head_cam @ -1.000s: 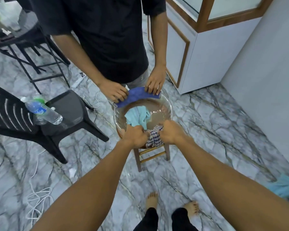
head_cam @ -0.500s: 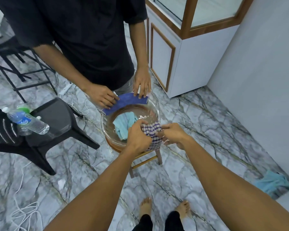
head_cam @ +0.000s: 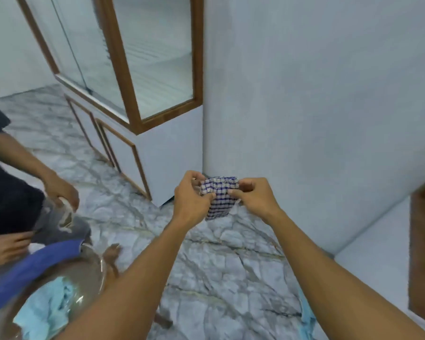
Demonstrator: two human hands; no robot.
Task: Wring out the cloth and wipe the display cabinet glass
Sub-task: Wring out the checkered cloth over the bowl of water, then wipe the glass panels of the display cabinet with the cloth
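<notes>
A small blue-and-white checked cloth [head_cam: 219, 197] hangs bunched between my two hands, in the air above the marble floor. My left hand [head_cam: 190, 197] pinches its left edge and my right hand [head_cam: 252, 196] pinches its right edge. The display cabinet [head_cam: 155, 138], white with brown wooden frames, stands ahead and to the left. Its side glass pane [head_cam: 155, 57] faces me, and a long front pane [head_cam: 81, 45] runs away to the left. The cloth is held below and to the right of the cabinet, apart from the glass.
A clear bowl [head_cam: 93, 276] at the lower left holds murky water and a light blue cloth [head_cam: 47, 305]; a dark blue cloth [head_cam: 32, 271] lies over its rim. Another person [head_cam: 8, 200] in a black shirt stands at the left. A white wall [head_cam: 317, 106] rises on the right.
Both hands lifted the checked cloth out of the bowl and carried it up and to the right. My view swung right toward the cabinet and wall, leaving the bowl at lower left.
</notes>
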